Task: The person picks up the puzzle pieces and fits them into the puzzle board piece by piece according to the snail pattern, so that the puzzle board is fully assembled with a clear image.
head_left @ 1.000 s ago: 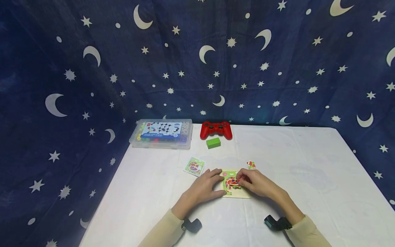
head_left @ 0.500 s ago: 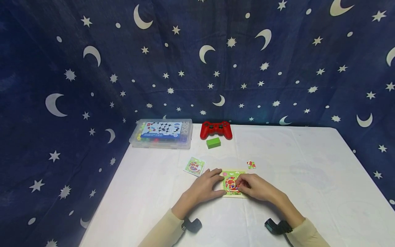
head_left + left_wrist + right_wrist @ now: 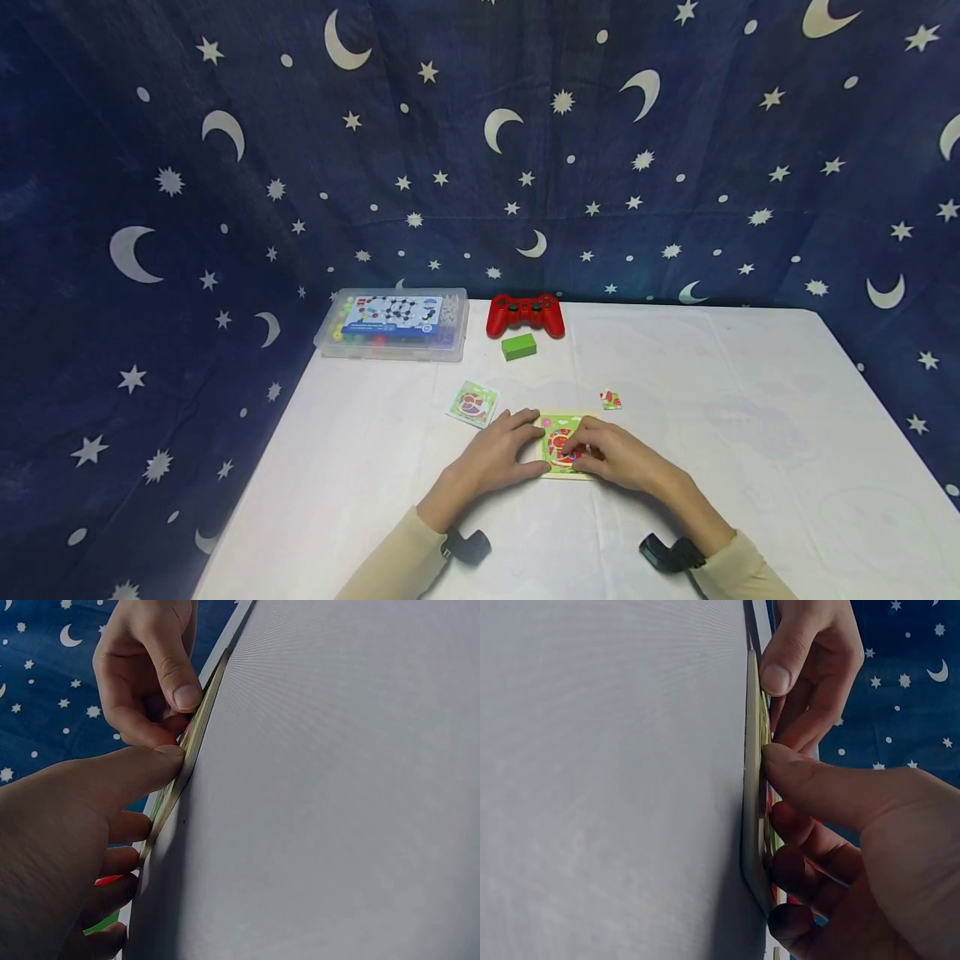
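Note:
In the head view a small square jigsaw puzzle board (image 3: 557, 423) lies on the white table, with a colourful picture on green inside a pale wooden border. My left hand (image 3: 491, 454) holds the board's left side, its thumb at the near edge and fingers farther up. Over the board's right half, my right hand (image 3: 626, 454) has its thumb and forefinger at a puzzle piece (image 3: 576, 455), which its fingers partly hide. Both wrist views show the board (image 3: 196, 739) edge-on between the hands. One loose puzzle piece (image 3: 611, 401) lies just beyond the board.
A picture card (image 3: 473, 403) lies left of the board. Farther back are a green block (image 3: 519, 347), a red game controller (image 3: 525, 317) and a clear plastic case (image 3: 393, 325) of small parts. A dark blue star-patterned curtain (image 3: 450, 125) hangs behind the table.
My right hand has lowered the piece onto the board's lower right and shifted slightly left, its thumb and forefinger now farther apart. My left hand stays in place.

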The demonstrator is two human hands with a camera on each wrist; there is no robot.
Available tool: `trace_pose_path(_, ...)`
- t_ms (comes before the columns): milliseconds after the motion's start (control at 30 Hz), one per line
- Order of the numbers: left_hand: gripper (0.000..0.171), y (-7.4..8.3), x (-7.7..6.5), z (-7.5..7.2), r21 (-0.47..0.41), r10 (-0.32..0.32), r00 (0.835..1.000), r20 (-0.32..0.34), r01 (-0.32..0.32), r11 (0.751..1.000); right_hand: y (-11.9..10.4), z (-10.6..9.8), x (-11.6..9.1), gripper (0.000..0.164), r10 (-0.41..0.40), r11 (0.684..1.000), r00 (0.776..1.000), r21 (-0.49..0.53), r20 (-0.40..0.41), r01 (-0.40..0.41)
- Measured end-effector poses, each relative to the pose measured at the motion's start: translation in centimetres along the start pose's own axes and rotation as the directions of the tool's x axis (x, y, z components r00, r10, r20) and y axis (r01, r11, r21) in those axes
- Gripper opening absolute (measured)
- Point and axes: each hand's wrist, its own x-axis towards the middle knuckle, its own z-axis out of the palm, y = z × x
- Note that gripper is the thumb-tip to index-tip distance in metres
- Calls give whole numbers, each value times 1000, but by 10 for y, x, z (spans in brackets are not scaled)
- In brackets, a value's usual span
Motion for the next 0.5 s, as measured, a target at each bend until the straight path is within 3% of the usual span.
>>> trace_pose_path(500,52,1,0,-2,-4,0,1000,12,0,1000,3,3,1,15,-63,997,996,44,-61,66)
